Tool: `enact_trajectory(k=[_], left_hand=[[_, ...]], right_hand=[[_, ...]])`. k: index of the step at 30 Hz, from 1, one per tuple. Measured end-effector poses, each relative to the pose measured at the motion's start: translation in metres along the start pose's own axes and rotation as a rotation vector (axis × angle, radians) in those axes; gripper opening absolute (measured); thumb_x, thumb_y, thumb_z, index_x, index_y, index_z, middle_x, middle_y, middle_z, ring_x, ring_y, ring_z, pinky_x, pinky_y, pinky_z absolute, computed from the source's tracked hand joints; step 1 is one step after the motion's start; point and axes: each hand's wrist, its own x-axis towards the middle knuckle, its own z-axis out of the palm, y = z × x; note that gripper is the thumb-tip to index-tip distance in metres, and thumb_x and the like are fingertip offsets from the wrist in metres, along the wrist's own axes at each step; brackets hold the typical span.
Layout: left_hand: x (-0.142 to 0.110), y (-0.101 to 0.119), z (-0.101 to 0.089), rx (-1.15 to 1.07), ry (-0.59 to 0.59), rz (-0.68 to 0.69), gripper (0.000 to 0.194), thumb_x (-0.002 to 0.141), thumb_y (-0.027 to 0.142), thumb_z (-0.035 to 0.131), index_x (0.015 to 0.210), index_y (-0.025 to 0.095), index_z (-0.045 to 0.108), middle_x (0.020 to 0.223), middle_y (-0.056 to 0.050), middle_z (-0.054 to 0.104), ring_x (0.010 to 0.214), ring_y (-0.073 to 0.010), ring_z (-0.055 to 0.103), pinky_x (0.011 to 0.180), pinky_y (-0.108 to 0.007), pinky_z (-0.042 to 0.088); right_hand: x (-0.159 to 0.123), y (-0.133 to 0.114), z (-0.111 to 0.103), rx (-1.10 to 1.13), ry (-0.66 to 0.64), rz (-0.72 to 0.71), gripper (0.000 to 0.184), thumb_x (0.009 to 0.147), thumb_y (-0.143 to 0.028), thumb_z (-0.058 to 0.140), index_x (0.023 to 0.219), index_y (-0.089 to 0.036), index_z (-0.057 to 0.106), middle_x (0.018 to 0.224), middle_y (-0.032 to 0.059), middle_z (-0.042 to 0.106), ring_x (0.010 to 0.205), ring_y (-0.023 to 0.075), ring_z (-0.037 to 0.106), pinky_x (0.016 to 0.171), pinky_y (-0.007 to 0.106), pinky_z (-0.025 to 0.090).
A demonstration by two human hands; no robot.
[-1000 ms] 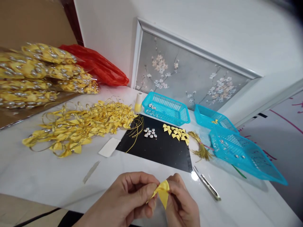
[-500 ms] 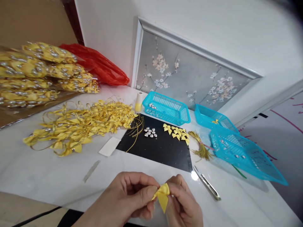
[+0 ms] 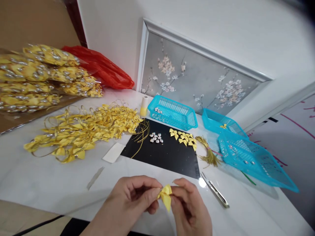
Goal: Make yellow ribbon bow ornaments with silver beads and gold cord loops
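Note:
A small yellow ribbon bow (image 3: 166,195) is pinched between both hands above the table's near edge. My left hand (image 3: 128,203) grips its left side with thumb and forefinger. My right hand (image 3: 190,206) pinches its right side. On the black mat (image 3: 164,154) lie a cluster of silver heart beads (image 3: 156,137) and several loose yellow bows (image 3: 184,137). A large pile of finished yellow bows with gold cord (image 3: 81,129) lies on the white table to the left.
Small snips (image 3: 216,191) lie right of my hands. Three turquoise baskets (image 3: 172,113) (image 3: 222,123) (image 3: 253,160) stand at the back and right. A gold cord bundle (image 3: 208,152), a yellow thread spool (image 3: 144,106), a white card (image 3: 113,153), bagged bows (image 3: 36,77) and a red bag (image 3: 103,70) surround them.
Both hands have turned the bow slightly and lifted it a little; its tail now hangs shorter between the fingers. Everything on the table is unmoved.

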Motion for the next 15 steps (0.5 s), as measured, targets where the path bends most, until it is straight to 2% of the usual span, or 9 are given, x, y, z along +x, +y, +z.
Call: enact_trajectory(k=[2,4,7,9,12,13,15], left_hand=[[0.001,-0.001,-0.001,0.127,0.065,0.048,0.014,0.075,0.031,0.072,0.07,0.02,0.078,0.054,0.0,0.065,0.057,-0.0154,0.058,0.057,-0.022,0.049],[0.002,-0.003,-0.002,0.202,0.102,0.117,0.015,0.077,0.031,0.067,0.069,0.023,0.078,0.055,0.002,0.065,0.057,-0.0153,0.059,0.055,-0.021,0.049],[0.003,-0.008,-0.002,0.28,0.104,0.243,0.015,0.078,0.028,0.063,0.072,0.025,0.077,0.064,0.002,0.072,0.061,-0.0163,0.065,0.057,-0.02,0.052],[0.004,-0.01,-0.003,0.348,0.09,0.306,0.017,0.08,0.025,0.061,0.074,0.026,0.076,0.07,0.002,0.076,0.066,-0.0169,0.07,0.061,-0.02,0.054],[0.007,-0.014,-0.008,0.457,0.095,0.367,0.019,0.084,0.024,0.058,0.078,0.027,0.076,0.075,0.003,0.079,0.07,-0.0161,0.073,0.065,-0.019,0.055],[0.01,-0.017,-0.01,0.502,0.109,0.385,0.02,0.085,0.024,0.056,0.079,0.026,0.075,0.077,0.003,0.079,0.071,-0.0161,0.073,0.066,-0.02,0.055],[0.015,-0.023,-0.015,0.644,0.143,0.429,0.023,0.088,0.023,0.053,0.083,0.025,0.075,0.081,0.001,0.079,0.073,-0.0168,0.073,0.068,-0.023,0.056]], right_hand=[[0.003,-0.004,-0.004,-0.139,0.045,-0.084,0.016,0.094,-0.02,0.054,0.105,-0.025,0.064,0.091,0.0019,0.072,0.079,0.0146,0.068,0.07,0.021,0.052],[0.008,-0.01,-0.005,-0.267,0.058,-0.286,0.016,0.093,-0.016,0.055,0.095,-0.025,0.067,0.095,0.0032,0.07,0.087,0.0172,0.066,0.078,0.026,0.05],[0.015,-0.019,0.005,-0.388,0.083,-0.548,0.015,0.091,-0.012,0.06,0.085,-0.023,0.069,0.085,0.0036,0.068,0.08,0.0194,0.059,0.073,0.033,0.044],[0.017,-0.023,0.016,-0.452,0.127,-0.631,0.018,0.091,-0.011,0.059,0.082,-0.021,0.07,0.079,0.0035,0.069,0.077,0.0194,0.056,0.069,0.033,0.041],[0.015,-0.027,0.025,-0.425,0.139,-0.658,0.022,0.09,-0.005,0.056,0.08,-0.02,0.069,0.079,0.0042,0.07,0.078,0.0199,0.059,0.068,0.033,0.043],[0.012,-0.028,0.024,-0.355,0.103,-0.615,0.023,0.088,-0.003,0.056,0.08,-0.021,0.068,0.079,0.0041,0.07,0.078,0.0196,0.061,0.067,0.032,0.047],[0.005,-0.029,0.013,-0.165,-0.02,-0.436,0.024,0.086,-0.002,0.056,0.078,-0.023,0.067,0.078,0.0024,0.07,0.07,0.0166,0.066,0.06,0.027,0.052]])
